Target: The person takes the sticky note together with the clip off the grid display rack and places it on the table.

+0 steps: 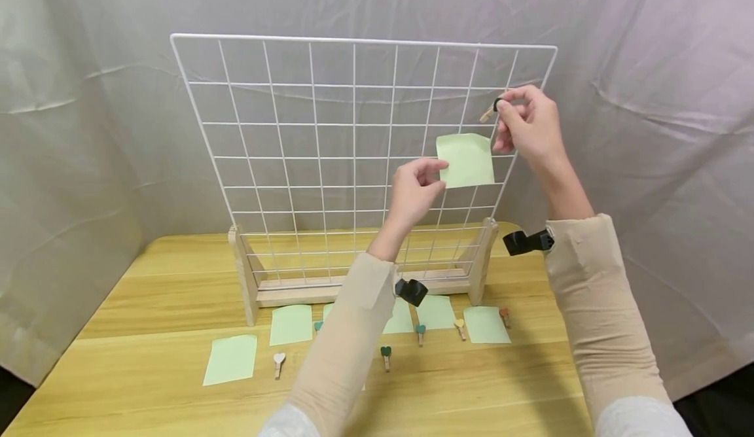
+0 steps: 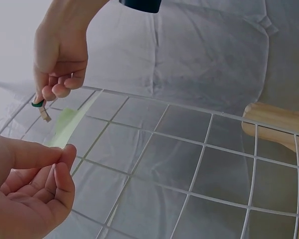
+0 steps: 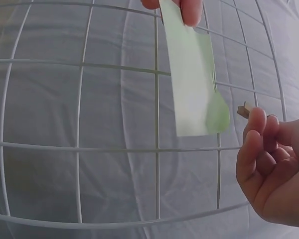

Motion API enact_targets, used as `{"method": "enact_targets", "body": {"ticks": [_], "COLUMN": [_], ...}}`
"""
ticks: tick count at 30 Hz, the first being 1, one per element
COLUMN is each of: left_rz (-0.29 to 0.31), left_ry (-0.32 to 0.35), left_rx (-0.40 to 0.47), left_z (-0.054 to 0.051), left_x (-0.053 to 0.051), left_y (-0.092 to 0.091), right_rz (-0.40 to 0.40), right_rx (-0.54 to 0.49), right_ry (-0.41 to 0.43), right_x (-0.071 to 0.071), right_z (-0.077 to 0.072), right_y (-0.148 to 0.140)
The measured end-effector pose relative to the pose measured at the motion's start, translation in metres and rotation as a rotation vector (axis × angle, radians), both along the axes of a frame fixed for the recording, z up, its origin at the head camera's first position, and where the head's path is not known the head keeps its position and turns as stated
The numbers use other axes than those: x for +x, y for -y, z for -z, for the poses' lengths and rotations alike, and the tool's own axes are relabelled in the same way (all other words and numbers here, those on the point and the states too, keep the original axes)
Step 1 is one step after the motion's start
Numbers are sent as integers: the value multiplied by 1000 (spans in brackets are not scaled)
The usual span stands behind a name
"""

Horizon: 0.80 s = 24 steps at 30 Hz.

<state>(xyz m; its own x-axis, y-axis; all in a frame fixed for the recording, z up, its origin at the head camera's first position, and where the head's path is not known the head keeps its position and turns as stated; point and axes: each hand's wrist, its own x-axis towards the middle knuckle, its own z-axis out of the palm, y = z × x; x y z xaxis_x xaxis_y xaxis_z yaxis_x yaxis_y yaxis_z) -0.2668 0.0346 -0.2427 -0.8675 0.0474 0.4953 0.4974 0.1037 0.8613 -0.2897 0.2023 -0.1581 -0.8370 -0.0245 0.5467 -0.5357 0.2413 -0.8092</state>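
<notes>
My left hand [image 1: 412, 192] pinches the left edge of a pale green paper note [image 1: 468, 160] between thumb and fingers. The note stands in front of the right part of a white wire grid [image 1: 353, 41]; one corner curls in the right wrist view. Just above and right of the note, my right hand [image 1: 533, 126] pinches a small wooden clothespin [image 1: 487, 115] by its end. That end carries a dark green ornament, partly covered by the fingers in the left wrist view. The clothespin's wooden tip points toward the grid, apart from the note.
Wooden feet [image 1: 480, 260] hold the grid upright on a wood-grain table [image 1: 147, 293]. Several green notes [image 1: 231, 359] lie before it, among heart-topped clothespins, one white [image 1: 279, 365], one yellow [image 1: 460, 328]. My left sleeve [image 1: 347, 332] covers part of them. Grey cloth [image 1: 106, 129] hangs behind.
</notes>
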Motion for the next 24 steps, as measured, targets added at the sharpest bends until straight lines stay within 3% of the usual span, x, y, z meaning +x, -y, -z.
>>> {"method": "enact_targets", "body": {"ticks": [5, 11, 18, 24], "left_rz": [26, 47, 35, 43], "left_ry": [35, 50, 62, 43], "left_rx": [14, 41, 20, 15], "left_z": [5, 12, 21, 29], "left_x": [2, 4, 10, 14], "left_y": [5, 10, 18, 23], "right_rz": [15, 9, -50, -46], "right_rx": [41, -69, -202, -202], "right_ry": [-8, -18, -36, -16], "right_x": [4, 7, 11, 16], "right_z": [6, 11, 22, 32], "right_y": [-2, -2, -3, -3]}}
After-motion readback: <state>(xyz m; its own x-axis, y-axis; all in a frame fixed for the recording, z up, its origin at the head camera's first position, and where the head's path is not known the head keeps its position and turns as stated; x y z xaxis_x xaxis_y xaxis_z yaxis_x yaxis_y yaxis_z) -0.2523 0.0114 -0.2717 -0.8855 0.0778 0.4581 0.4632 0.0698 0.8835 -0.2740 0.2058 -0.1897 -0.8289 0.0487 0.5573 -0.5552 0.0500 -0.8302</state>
